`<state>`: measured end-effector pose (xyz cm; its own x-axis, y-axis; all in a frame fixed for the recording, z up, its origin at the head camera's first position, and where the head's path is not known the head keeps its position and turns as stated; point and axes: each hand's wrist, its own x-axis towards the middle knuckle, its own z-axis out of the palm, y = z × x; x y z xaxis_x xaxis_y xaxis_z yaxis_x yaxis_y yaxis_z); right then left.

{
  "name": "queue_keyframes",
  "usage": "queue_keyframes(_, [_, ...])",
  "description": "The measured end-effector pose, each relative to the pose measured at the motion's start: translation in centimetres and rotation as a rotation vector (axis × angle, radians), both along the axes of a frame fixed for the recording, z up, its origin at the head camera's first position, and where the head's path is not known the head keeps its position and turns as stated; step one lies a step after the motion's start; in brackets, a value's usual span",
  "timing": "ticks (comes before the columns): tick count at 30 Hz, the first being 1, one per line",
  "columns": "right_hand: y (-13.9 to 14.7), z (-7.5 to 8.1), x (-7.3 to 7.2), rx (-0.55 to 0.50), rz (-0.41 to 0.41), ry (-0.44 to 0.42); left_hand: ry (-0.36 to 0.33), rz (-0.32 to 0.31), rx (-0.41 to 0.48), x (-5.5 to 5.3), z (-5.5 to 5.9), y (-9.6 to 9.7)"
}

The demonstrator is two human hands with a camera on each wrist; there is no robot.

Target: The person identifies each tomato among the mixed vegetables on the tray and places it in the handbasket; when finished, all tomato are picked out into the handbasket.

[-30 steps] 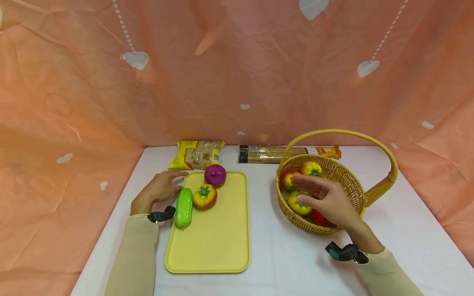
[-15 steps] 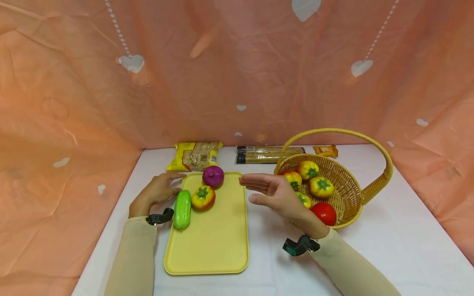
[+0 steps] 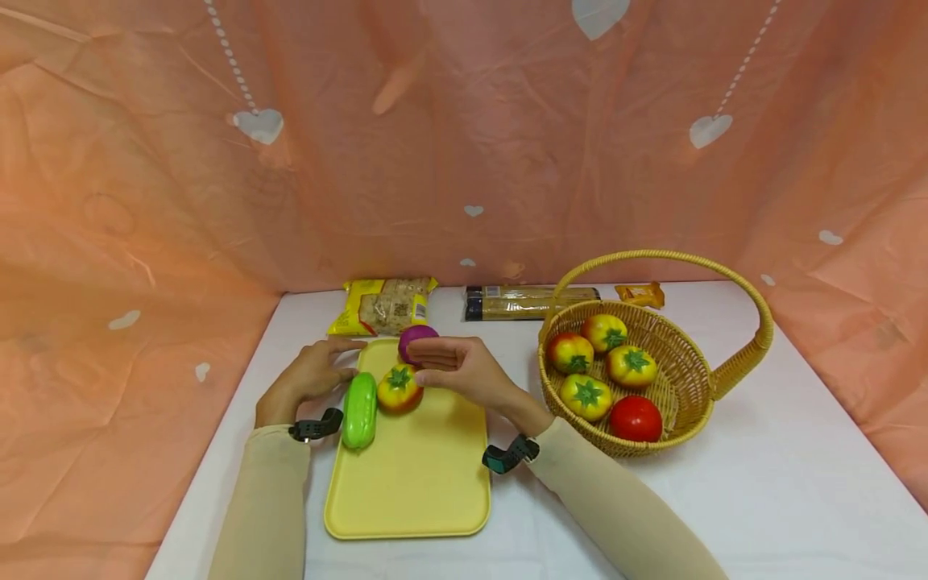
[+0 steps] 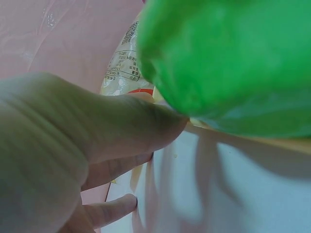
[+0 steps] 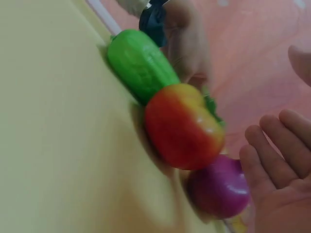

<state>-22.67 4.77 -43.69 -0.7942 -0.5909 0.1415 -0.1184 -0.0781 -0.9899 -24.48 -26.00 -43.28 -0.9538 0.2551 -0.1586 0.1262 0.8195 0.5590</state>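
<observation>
A yellow tray [image 3: 409, 487] holds a plump green cucumber-like vegetable [image 3: 359, 415], a red-and-yellow fruit with a green leafy top [image 3: 395, 399] and a purple onion [image 3: 412, 334]. My left hand [image 3: 308, 374] is at the tray's far left edge, its thumb and fingers extended; in the left wrist view the thumb tip is close by the green vegetable [image 4: 233, 63]. Over the tray's far right part, my right hand [image 3: 467, 374] has straight fingers and nothing in it. Its fingertips overlap the onion and the fruit in the head view, hiding part of the onion.
A wicker basket [image 3: 681, 346] with a tall handle stands at right, holding several red-and-yellow fruits and a red tomato [image 3: 635, 419]. Along the back lie a yellow food bag [image 3: 384, 306], a pack of dried noodles [image 3: 525, 304] and a small orange packet [image 3: 640, 295].
My right hand has moved left from over the basket to the fruit and onion on the tray. The left hand has stayed at the tray's edge.
</observation>
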Motion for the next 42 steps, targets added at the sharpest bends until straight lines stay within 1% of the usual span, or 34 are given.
queue_keyframes(4, [-0.8, -0.5, -0.3, 0.054, 0.003, 0.023, 0.002, 0.002, 0.005, 0.0, -0.1, 0.1])
queue_keyframes(8, [-0.8, -0.8, 0.0, 0.104, -0.001, 0.057, 0.008, -0.004, 0.007, 0.0, -0.1, 0.1])
queue_keyframes(14, [-0.7, -0.8, 0.4, 0.122, -0.057, 0.117, 0.014, -0.007, 0.004, 0.1, 0.0, 0.0])
queue_keyframes(20, [-1.5, -1.1, -0.2, 0.160, -0.087, 0.193, 0.012, -0.006, 0.012, 0.2, 0.0, 0.0])
queue_keyframes(25, [-2.3, -1.3, -0.4, 0.238, -0.102, 0.231, 0.012, -0.003, 0.026, 0.2, 0.0, -0.1])
queue_keyframes(31, [-2.6, -1.4, -0.2, 0.352, -0.124, 0.271, 0.027, -0.012, 0.027, 0.3, 0.1, -0.1])
queue_keyframes(35, [-2.3, -1.4, 0.1, 0.385, -0.116, 0.266, 0.024, -0.013, 0.022, 0.3, 0.1, 0.0])
queue_keyframes(38, [-2.2, -1.5, 0.2, 0.379, -0.095, 0.250, 0.020, -0.010, 0.019, 0.2, 0.1, 0.0])
queue_keyframes(42, [-2.1, -1.7, 0.2, 0.418, -0.064, 0.276, 0.008, -0.001, 0.017, 0.2, 0.1, 0.0])
